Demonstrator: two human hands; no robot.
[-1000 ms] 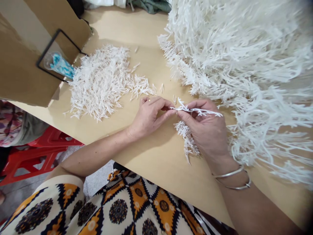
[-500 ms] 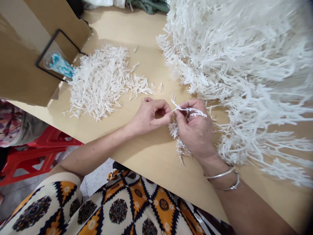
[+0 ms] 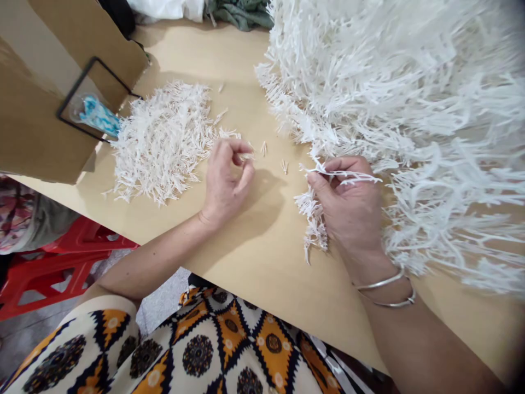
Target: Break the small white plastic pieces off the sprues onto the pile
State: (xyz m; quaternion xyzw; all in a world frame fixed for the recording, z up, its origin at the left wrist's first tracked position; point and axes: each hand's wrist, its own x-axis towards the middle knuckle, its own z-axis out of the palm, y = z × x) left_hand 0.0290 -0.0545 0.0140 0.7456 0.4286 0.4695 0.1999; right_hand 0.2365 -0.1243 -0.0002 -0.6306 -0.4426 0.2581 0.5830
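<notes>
My right hand (image 3: 348,200) pinches a branching white plastic strand (image 3: 356,176) between thumb and fingers. Apart from it, my left hand (image 3: 229,178) hovers by the right side of a heap of small white pieces (image 3: 164,139), thumb and index finger apart, and I make out nothing between them. Two small pieces lie on the table beyond my hands, one of them a tiny sprig (image 3: 284,166). Below my right thumb hangs or lies a white clump (image 3: 315,219). A big pile of long white strands (image 3: 385,82) covers the right side.
At the left stand a cardboard box (image 3: 36,109) and a black wire frame (image 3: 82,82) with a clear cup of blue-and-white things (image 3: 98,115). Cloth (image 3: 241,12) lies at the back edge. Red stools (image 3: 45,273) stand below the table (image 3: 254,273) at left.
My left hand has moved left, away from the strand and towards the small heap. My right hand has shifted slightly right with the strand. Another small sprig now lies on the table between them.
</notes>
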